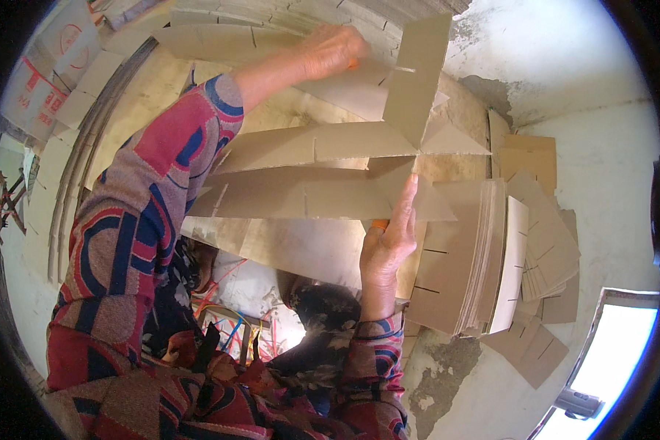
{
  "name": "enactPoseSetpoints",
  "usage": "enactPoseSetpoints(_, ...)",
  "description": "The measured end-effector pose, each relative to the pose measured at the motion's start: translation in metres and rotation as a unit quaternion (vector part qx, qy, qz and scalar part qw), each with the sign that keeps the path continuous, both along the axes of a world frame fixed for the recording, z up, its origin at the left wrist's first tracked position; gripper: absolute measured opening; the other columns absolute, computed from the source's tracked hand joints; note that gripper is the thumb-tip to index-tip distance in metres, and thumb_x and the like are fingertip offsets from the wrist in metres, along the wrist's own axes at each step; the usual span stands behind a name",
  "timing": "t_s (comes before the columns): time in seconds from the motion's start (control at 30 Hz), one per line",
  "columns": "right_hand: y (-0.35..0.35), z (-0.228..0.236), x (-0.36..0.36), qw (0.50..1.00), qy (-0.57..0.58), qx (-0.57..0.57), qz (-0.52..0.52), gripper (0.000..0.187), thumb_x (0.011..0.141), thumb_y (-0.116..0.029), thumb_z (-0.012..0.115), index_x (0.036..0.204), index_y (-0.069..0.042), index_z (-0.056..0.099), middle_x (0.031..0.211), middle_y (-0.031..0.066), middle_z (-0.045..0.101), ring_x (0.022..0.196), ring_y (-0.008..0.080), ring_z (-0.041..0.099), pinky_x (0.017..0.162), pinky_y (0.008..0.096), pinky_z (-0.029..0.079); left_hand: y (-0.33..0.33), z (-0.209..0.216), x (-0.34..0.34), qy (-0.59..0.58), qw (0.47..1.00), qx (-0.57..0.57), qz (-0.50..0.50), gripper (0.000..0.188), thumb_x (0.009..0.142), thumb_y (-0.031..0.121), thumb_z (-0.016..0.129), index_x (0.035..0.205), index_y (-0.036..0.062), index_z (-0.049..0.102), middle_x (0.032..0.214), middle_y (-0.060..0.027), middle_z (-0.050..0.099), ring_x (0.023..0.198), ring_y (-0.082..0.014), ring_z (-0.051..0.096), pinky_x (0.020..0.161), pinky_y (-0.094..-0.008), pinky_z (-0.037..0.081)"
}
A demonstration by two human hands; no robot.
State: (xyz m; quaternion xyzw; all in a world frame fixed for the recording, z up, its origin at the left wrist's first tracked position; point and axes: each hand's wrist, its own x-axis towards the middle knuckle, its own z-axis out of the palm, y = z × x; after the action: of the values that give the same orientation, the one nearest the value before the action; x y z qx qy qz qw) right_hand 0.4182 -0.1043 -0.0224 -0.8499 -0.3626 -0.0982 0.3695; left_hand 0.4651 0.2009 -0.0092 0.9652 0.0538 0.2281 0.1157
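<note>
From the head view, the left hand [336, 53] is curled and blurred beyond the long cardboard strips [271, 147]; I can't tell whether it holds anything. The right hand [389, 253] lays a straight forefinger near their crossing with the slotted cardboard cross-strip [418, 73], its grip partly hidden. Slots there should be pressed squarely, without creasing.

- This looks like a small, simple workshop for cardboard work.
- On the wooden surface [297, 249], slotted cardboard strips [286, 192] stand crossed with other pieces.
- A thick stack of slotted cardboard [447, 253] is at the right, and a pile of long boards [95, 147] at the left.
- The white wall [601, 147] has worn, grey patches.
</note>
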Motion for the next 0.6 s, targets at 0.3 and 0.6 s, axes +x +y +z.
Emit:
enactPoseSetpoints(0.3,-0.002,0.008,-0.007,1.0,-0.005,0.0,0.012,0.078,0.065,0.019,0.041,0.14,-0.001,0.036,0.113,0.0255,0.059,0.092,0.0342,0.063,0.077,0.0356,0.052,-0.01,0.007,-0.002,-0.048,0.999,0.002,-0.024,0.009,0.077,0.007,0.064,0.073,0.0025,0.057,0.074,-0.013,0.058,0.08,-0.031,0.059,0.066,-0.042,0.049)
enactPoseSetpoints(0.6,-0.017,0.014,-0.01,0.999,-0.024,-0.027,-0.015,0.081,0.061,0.019,0.04,0.139,-0.003,0.04,0.105,0.0244,0.06,0.081,0.0352,0.062,0.07,0.0358,0.051,-0.037,0.031,-0.02,-0.063,0.992,-0.009,-0.112,0.009,0.078,0.004,0.061,0.076,-0.0002,0.053,0.071,-0.0146,0.054,0.076,-0.0342,0.056,0.064,-0.0441,0.044)
